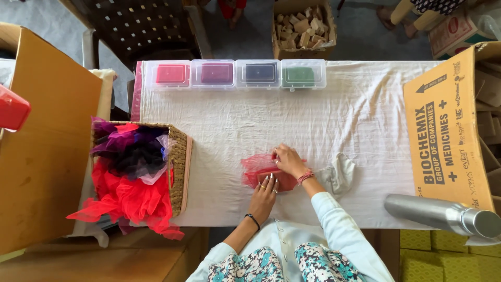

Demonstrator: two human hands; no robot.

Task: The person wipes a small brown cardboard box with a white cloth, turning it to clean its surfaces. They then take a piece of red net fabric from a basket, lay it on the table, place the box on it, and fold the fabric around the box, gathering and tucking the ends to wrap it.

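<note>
Soft, even daylight is filling the scene, and the white cloth (pixel 365 120) is glowing bright without burning out. Shadows are staying faint and short, pooling just under the hands and beside the basket (pixel 180 167). The steel flask (pixel 443 213) is catching a mild sheen. Focus is holding sharp across the middle, while the wide lens is bending straight edges slightly near the corners.

Single head-worn camera looks steeply down from above the white-clothed table (pixel 365 115), fairly near, facing its far edge; no second view.
</note>
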